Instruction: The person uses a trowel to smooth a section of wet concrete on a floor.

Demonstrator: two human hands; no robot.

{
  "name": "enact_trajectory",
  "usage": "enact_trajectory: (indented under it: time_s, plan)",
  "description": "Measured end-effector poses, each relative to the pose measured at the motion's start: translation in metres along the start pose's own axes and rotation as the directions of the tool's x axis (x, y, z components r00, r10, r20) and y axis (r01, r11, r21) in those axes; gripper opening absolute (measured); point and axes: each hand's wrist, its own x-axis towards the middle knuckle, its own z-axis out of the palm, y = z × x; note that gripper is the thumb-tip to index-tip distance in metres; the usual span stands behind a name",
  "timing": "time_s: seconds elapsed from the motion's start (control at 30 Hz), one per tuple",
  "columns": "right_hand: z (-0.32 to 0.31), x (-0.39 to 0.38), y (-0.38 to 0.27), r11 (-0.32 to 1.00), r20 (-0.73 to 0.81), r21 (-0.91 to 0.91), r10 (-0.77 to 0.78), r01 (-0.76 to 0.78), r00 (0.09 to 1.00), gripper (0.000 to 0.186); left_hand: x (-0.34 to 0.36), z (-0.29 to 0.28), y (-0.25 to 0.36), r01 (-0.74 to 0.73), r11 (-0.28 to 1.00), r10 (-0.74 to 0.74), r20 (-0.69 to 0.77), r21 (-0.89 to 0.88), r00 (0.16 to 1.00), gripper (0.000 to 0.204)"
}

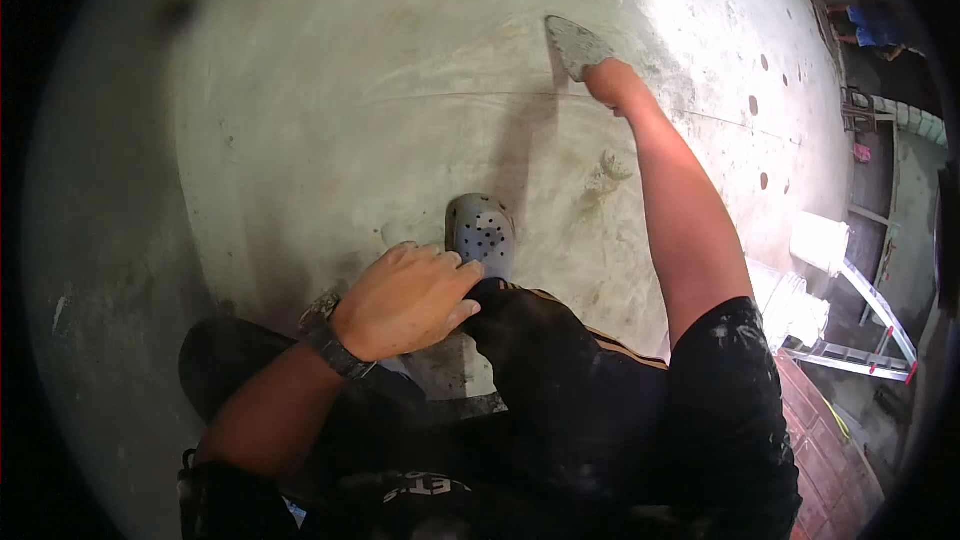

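Note:
My right arm stretches out ahead, and my right hand [615,87] is closed round a pointed trowel [577,46]. The flat, grey-smeared blade lies against or just over the pale cement floor [400,140]; the exact contact cannot be made out. The trowel's handle is hidden in my fist. My left hand [405,302], with a dark watch [335,345] at the wrist, hangs by my bent knee [520,315]. It holds nothing visible, its fingers loosely bent and the thumb apart. Past those fingers shows my grey clog [484,233] with holes in its top.
White buckets [820,243] and an aluminium ladder [870,360] stand at the right. Nearer, there is a reddish panel [820,440]. Several dark round spots [753,105] mark the bright surface at right. Another person in blue [875,27] is at the far right. A grey wall [110,270] rises at left.

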Motion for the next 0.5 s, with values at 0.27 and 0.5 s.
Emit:
enact_trajectory:
  time_s: [0.27, 0.5]
  plan:
    - [0.027, 0.001, -0.017, 1.000, 0.066, -0.010, -0.026, 0.027, 0.998, 0.034, -0.008, -0.006, -0.001, 0.083, 0.997, -0.082, 0.099, -0.002, 0.992, 0.034]
    - [0.047, -0.005, -0.023, 0.933, 0.078, -0.299, -0.186, 0.201, 0.979, 0.035, 0.003, -0.011, -0.002, 0.033, 0.999, -0.032, 0.106, -0.008, 0.994, 0.033]
